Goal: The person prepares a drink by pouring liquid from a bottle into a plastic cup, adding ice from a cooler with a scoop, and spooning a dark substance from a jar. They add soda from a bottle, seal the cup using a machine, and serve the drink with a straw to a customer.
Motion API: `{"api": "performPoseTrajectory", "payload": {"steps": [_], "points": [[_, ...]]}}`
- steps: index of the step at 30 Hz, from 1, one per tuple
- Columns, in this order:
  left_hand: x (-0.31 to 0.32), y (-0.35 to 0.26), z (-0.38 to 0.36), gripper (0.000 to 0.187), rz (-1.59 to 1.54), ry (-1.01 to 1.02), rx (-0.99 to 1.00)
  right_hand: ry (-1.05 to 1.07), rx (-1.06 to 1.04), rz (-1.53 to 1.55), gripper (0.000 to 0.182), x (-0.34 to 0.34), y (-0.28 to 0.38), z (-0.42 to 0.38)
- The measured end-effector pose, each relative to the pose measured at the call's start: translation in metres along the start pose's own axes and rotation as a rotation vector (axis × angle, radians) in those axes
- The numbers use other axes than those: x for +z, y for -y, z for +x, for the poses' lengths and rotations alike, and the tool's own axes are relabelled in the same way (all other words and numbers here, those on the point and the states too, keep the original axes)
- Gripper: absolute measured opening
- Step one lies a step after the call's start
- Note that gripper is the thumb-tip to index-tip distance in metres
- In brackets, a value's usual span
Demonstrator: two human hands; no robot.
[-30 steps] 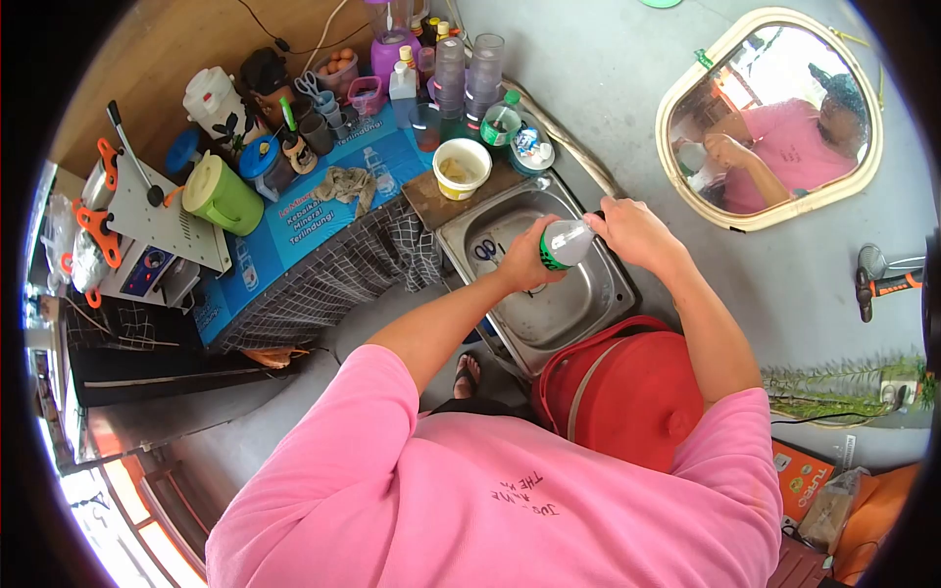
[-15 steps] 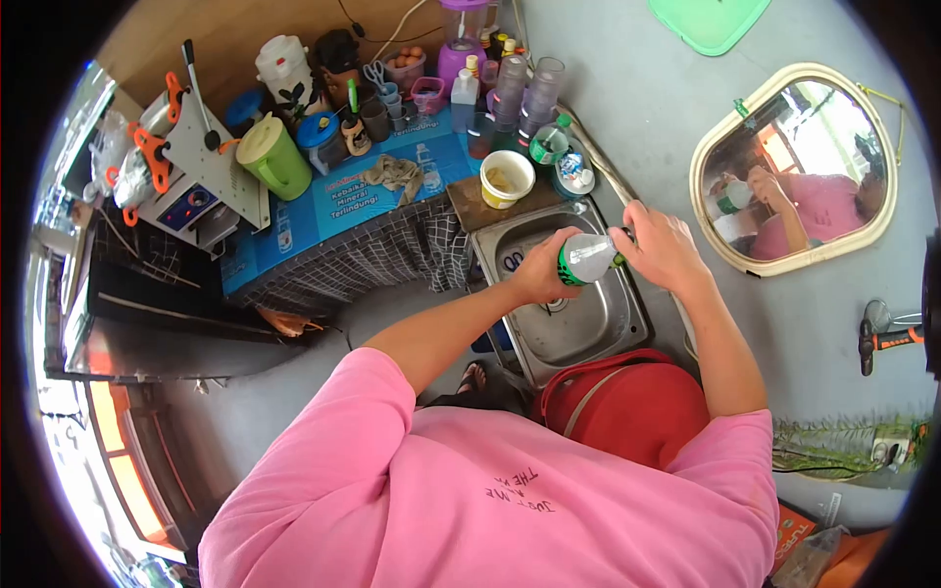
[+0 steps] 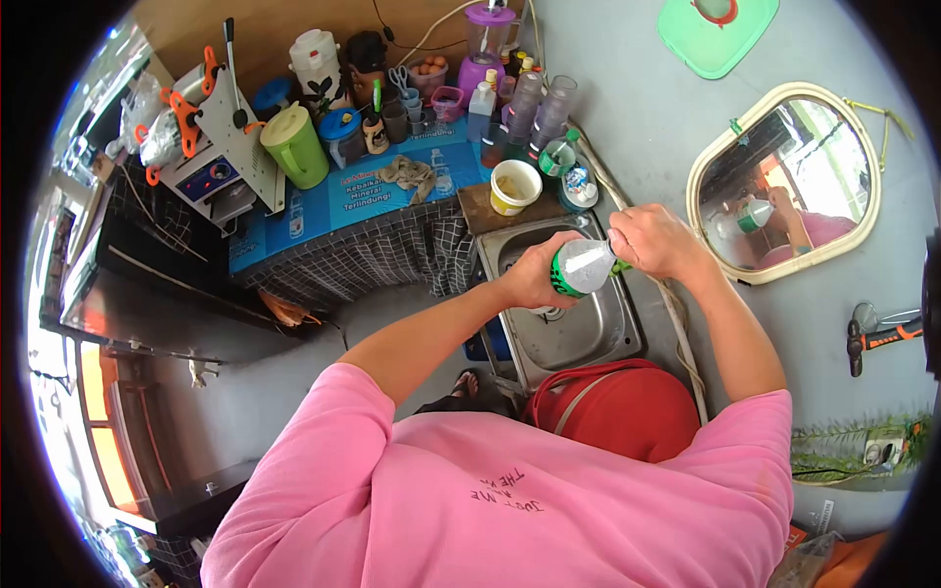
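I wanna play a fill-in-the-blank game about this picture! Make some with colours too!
1. The left hand holds the bottle over the metal ____.
2. The colour of the shirt is ____.
3. The colour of the pitcher is ____.
4. The cream-framed thing that shows a reflection is a ____.

Missing words: sink; pink; green; mirror.

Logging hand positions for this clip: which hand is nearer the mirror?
Right. The right hand is at the neck of the bottle, just left of the mirror in the image; the left hand grips the bottle's body, farther from the mirror.
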State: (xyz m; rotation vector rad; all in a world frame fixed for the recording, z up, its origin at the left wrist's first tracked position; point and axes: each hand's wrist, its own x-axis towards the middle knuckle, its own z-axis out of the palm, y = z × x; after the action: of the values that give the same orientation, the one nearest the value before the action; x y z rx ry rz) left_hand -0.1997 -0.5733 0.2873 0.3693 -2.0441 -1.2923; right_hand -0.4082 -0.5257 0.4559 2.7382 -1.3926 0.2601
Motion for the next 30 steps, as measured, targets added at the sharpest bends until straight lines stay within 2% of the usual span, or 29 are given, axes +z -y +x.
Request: {"api": "performPoseTrajectory", "payload": {"steps": [1,5,7,9,11,15,17,19,22,26,30], "points": [[-0.002,-0.007,-0.007,0.099,0.002,-0.003,0.002,0.045,0.015,0.057,0.025,-0.006,0.009,0.003],[-0.017,-0.033,-0.047,0.098,-0.004,-0.103,0.011,0.011,0.067,0.211,0.027,-0.021,0.059,0.023],[-0.031,-0.049,-0.079,0.097,0.012,-0.166,0.023,0.003,0.164,0.453,0.031,-0.02,0.091,0.036],[-0.048,-0.073,-0.118,0.097,-0.013,-0.221,-0.013,-0.021,0.097,0.534,0.036,-0.016,0.13,0.05],[-0.064,-0.099,-0.164,0.095,0.07,-0.314,0.0,-0.108,0.087,0.723,0.039,-0.014,0.181,0.067],[-0.093,-0.157,-0.276,0.096,0.15,-0.523,-0.06,0.032,0.128,1.036,0.045,-0.006,0.288,0.107],[-0.102,-0.186,-0.334,0.096,0.235,-0.653,-0.065,0.113,0.055,1.107,0.047,0.002,0.341,0.128],[-0.107,-0.215,-0.392,0.096,0.272,-0.741,-0.143,0.112,0.007,1.235,0.048,0.013,0.398,0.143],[-0.114,-0.251,-0.463,0.097,0.506,-0.853,-0.301,0.188,-0.069,1.356,0.047,0.04,0.46,0.162],[-0.109,-0.267,-0.522,0.098,0.562,-0.904,-0.456,0.278,-0.04,1.532,0.042,0.076,0.514,0.165],[-0.1,-0.252,-0.53,0.098,0.499,-0.877,-0.521,0.305,0.045,1.635,0.041,0.097,0.521,0.16]]}}
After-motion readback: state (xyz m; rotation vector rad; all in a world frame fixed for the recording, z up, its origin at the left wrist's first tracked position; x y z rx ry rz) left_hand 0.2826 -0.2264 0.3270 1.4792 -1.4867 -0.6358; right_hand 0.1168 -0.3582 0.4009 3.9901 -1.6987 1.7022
